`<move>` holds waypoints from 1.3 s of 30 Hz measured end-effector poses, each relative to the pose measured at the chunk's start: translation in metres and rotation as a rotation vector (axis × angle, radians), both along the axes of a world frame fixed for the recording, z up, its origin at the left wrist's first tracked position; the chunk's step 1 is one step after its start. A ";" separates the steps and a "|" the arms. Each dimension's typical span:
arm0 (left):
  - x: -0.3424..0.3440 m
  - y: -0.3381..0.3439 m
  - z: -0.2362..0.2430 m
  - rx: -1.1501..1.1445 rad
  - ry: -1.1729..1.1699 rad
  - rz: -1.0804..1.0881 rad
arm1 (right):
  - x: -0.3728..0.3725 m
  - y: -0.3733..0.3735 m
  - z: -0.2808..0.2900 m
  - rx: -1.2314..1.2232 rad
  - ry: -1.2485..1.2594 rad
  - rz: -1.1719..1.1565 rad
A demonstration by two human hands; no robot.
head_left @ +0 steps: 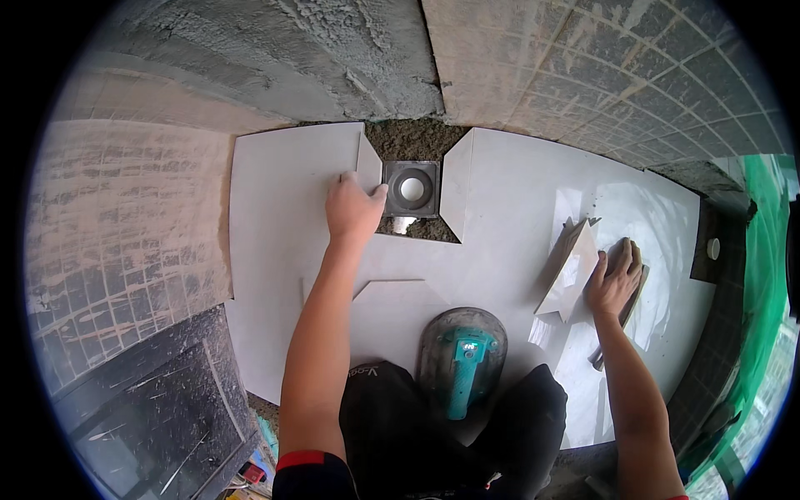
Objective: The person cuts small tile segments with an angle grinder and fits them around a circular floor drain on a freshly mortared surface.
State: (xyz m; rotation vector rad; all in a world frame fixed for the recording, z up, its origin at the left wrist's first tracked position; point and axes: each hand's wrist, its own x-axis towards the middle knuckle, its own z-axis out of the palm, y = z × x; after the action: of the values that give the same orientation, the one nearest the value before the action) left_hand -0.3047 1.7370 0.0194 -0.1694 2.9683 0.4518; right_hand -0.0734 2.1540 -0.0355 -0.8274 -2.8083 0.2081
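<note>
A square grey floor drain [411, 189] with a round white centre sits in a mortar-filled gap between large pale tiles [287, 183]. My left hand [354, 208] is closed over a narrow angled tile piece [371, 158] on the drain's left, its thumb at the drain's edge. A matching cut tile piece [457, 179] lies along the drain's right side. My right hand [614, 282] lies with fingers spread on the glossy tile, beside a small stack of cut tile pieces [571, 271]. Partly hidden beside that hand is a long dark tool [635, 307]; its kind is unclear.
A teal-handled suction tile vibrator [462, 367] stands between my knees. Another angled tile piece [398, 290] lies ahead of it. Rough mortar [417, 137] shows behind the drain. Walls enclose the back and left; green netting [762, 225] hangs at the right. A dark panel [167, 417] stands lower left.
</note>
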 end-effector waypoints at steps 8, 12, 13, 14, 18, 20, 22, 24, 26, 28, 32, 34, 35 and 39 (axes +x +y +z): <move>-0.010 0.007 -0.015 -0.106 0.152 -0.052 | -0.002 -0.002 0.001 -0.022 -0.010 -0.010; -0.009 0.010 -0.017 -0.122 0.168 -0.061 | -0.002 -0.002 0.003 -0.018 -0.024 -0.014; -0.008 0.010 -0.017 -0.127 0.164 -0.057 | -0.002 -0.002 0.004 0.001 -0.028 -0.010; -0.008 0.011 -0.018 -0.132 0.161 -0.052 | -0.001 -0.003 0.004 0.020 -0.031 -0.005; -0.008 0.014 -0.019 -0.155 0.201 -0.057 | -0.001 -0.002 0.004 0.036 -0.027 0.002; -0.009 0.014 -0.020 -0.136 0.189 -0.057 | -0.001 -0.001 0.005 0.000 -0.021 -0.002; -0.013 0.007 -0.024 -0.151 0.179 -0.078 | -0.002 -0.002 0.005 -0.021 -0.019 -0.003; -0.022 -0.011 -0.031 -0.197 0.169 -0.123 | -0.003 -0.005 0.004 -0.023 -0.022 -0.003; -0.034 -0.020 -0.011 -0.018 0.028 -0.065 | 0.000 0.000 0.005 -0.015 -0.024 -0.004; -0.037 -0.040 -0.004 0.219 0.002 0.001 | -0.001 -0.001 0.004 -0.018 -0.018 0.000; -0.031 -0.045 -0.006 0.185 -0.161 -0.145 | -0.001 0.001 0.002 -0.006 -0.016 0.006; -0.030 -0.041 -0.009 0.143 -0.175 -0.133 | -0.001 0.000 0.002 -0.005 -0.011 0.006; -0.031 -0.039 -0.010 0.159 -0.172 -0.118 | -0.002 0.000 0.002 -0.006 -0.005 0.005; -0.032 -0.038 -0.013 0.194 -0.161 -0.078 | -0.001 -0.001 0.001 0.014 0.006 0.010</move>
State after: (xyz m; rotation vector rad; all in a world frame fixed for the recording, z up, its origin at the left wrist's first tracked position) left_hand -0.3364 1.6988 0.0060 -0.0656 2.7432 0.6770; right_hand -0.0748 2.1533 -0.0347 -0.8089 -2.8053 0.1913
